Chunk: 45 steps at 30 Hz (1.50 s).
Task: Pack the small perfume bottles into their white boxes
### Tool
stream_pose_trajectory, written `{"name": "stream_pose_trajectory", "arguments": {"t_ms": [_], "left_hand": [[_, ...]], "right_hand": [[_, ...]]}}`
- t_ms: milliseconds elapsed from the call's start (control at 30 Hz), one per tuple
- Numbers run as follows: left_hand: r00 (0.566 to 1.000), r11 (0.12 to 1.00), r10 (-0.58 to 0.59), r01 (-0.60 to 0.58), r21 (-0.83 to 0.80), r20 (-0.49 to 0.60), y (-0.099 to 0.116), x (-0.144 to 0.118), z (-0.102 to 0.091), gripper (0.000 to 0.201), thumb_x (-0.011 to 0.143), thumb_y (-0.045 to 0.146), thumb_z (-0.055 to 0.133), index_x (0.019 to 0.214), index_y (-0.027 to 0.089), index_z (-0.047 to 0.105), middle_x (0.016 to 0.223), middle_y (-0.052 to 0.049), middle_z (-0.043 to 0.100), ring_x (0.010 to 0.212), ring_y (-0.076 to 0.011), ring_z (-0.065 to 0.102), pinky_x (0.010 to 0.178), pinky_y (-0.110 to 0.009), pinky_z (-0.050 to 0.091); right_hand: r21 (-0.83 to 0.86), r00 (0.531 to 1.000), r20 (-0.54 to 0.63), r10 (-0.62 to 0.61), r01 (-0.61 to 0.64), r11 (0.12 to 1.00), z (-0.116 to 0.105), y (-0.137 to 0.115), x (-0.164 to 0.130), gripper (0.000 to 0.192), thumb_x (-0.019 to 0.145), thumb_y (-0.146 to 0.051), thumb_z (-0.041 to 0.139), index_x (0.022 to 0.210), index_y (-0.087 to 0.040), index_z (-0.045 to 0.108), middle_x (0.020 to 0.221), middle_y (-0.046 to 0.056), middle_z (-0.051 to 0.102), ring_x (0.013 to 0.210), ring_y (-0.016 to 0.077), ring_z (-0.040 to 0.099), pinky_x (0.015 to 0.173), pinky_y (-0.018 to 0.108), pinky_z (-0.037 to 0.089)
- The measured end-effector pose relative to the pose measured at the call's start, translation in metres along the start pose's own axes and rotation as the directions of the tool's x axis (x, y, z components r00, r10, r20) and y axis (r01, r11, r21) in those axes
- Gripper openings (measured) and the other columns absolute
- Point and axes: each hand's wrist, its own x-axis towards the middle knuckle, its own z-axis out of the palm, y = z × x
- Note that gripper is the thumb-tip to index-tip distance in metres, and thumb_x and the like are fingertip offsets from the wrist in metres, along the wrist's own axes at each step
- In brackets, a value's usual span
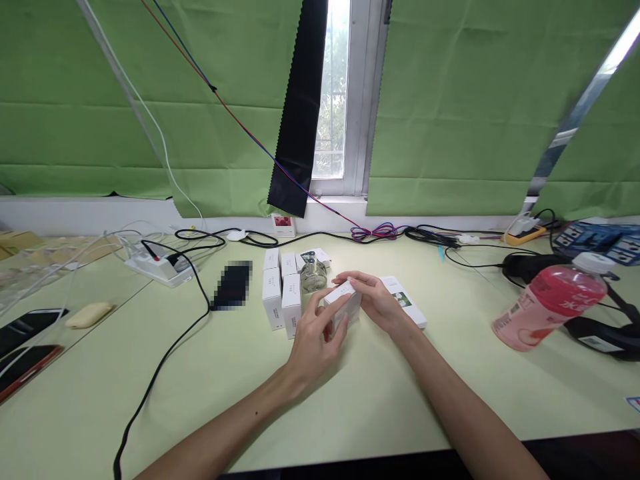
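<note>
A small white carton point(350, 308) is between my two hands over the middle of the table. My left hand point(316, 337) grips its left side, thumb in front and fingers over the top. My right hand point(381, 301) has its fingers closed at the carton's upper right edge. To the left stand several similar white cartons point(273, 293), upright in two rows. Behind my left hand is a clear glass jar point(313, 277). Partly covered by my right wrist, a flat white box point(411, 305) with a green picture lies on the table.
A pink drink bottle point(550, 303) and a black headset point(600, 337) are at the right. Power strips point(163, 263) and black cables point(165, 373) run along the left and back. Phones point(27, 330) and a cream-coloured case point(90, 315) lie far left.
</note>
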Motion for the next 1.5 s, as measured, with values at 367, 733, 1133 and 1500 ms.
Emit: {"name": "stream_pose_trajectory", "arguments": {"t_ms": [367,733,1133,1500], "left_hand": [[1.000,1.000,-0.004,0.004,-0.011,0.003,0.0016,0.0012,-0.0005,0.042,0.098,0.021,0.055,0.137,0.036,0.058,0.137,-0.007,0.052,0.051,-0.0008,0.044,0.057,-0.024,0.053],[1.000,1.000,-0.006,0.006,-0.014,0.021,0.0006,0.0005,-0.0005,0.044,0.099,0.021,0.054,0.139,0.037,0.056,0.138,-0.008,0.051,0.054,-0.0013,0.044,0.058,-0.024,0.053],[1.000,1.000,-0.008,0.008,-0.007,0.017,0.0000,0.0003,-0.0001,0.044,0.098,0.019,0.054,0.138,0.037,0.057,0.138,-0.007,0.050,0.054,-0.0014,0.045,0.058,-0.024,0.053],[1.000,1.000,-0.005,0.005,-0.006,0.016,0.0002,0.0010,-0.0003,0.042,0.099,0.020,0.053,0.137,0.036,0.057,0.138,-0.008,0.052,0.054,-0.0018,0.045,0.057,-0.024,0.053]], "right_hand": [[-0.003,1.000,-0.001,0.001,-0.001,1.000,0.0018,-0.0012,-0.0009,0.024,0.082,-0.042,0.077,0.095,-0.023,0.078,0.107,0.005,0.073,0.097,0.0214,0.061,0.084,0.033,0.044],[0.014,0.999,-0.036,0.024,-0.024,1.000,0.0029,-0.0014,-0.0003,0.024,0.079,-0.042,0.079,0.093,-0.022,0.078,0.105,0.006,0.073,0.095,0.0215,0.062,0.084,0.033,0.045],[-0.008,1.000,-0.021,0.005,-0.005,1.000,0.0014,-0.0004,-0.0001,0.024,0.082,-0.043,0.077,0.094,-0.022,0.078,0.106,0.005,0.073,0.097,0.0218,0.062,0.086,0.033,0.044],[-0.010,1.000,-0.026,0.006,-0.006,1.000,0.0000,0.0017,0.0012,0.025,0.081,-0.043,0.077,0.095,-0.023,0.078,0.106,0.005,0.073,0.098,0.0222,0.062,0.087,0.034,0.044]]}}
